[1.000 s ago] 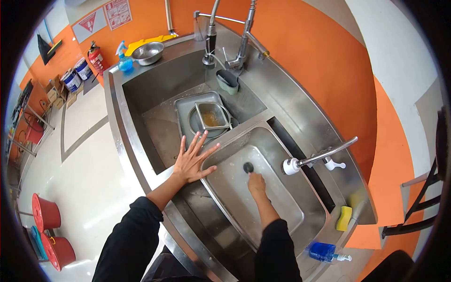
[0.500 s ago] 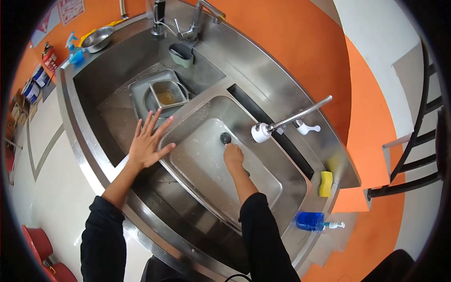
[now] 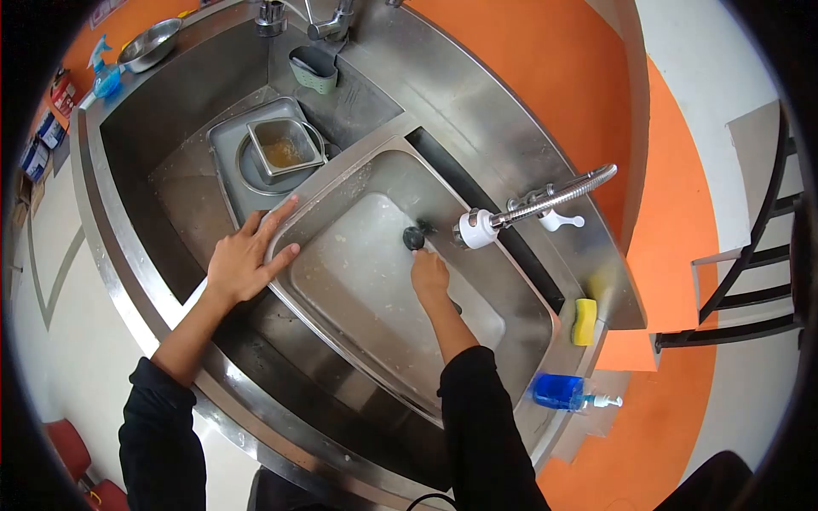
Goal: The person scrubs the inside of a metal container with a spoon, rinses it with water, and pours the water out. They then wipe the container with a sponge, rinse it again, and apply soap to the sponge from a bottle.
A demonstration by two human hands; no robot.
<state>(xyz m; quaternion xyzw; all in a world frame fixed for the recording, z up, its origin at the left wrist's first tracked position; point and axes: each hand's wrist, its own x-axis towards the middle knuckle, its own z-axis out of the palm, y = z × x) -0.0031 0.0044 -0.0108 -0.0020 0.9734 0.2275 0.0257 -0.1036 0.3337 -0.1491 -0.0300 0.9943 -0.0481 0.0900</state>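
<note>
A large rectangular steel pan (image 3: pixel 358 358) sits tilted across the near part of the sink, with cloudy water and small bits in its bottom. My left hand (image 3: pixel 240 266) rests at the pan's left corner, fingers stretched out along the rim and thumb apart. Inside the pan, my right hand (image 3: pixel 429 274) is closed round the handle of what looks like a scrub brush (image 3: pixel 413 238). Its round black head points toward the pan's far side; dark bristles seem to show beside it, and the fist hides most of the handle.
A flexible faucet with a white head (image 3: pixel 477 230) hangs over the pan's far edge. In the left basin, a small steel container (image 3: pixel 285 146) of brownish liquid stands on a grey tray (image 3: pixel 223 145). A yellow sponge (image 3: pixel 584 322) and blue soap bottle (image 3: pixel 559 392) lie at right.
My left hand has come down onto the pan's corner, its fingers less widely spread. My right hand stays in the pan with the brush. The whole view has shifted slightly.
</note>
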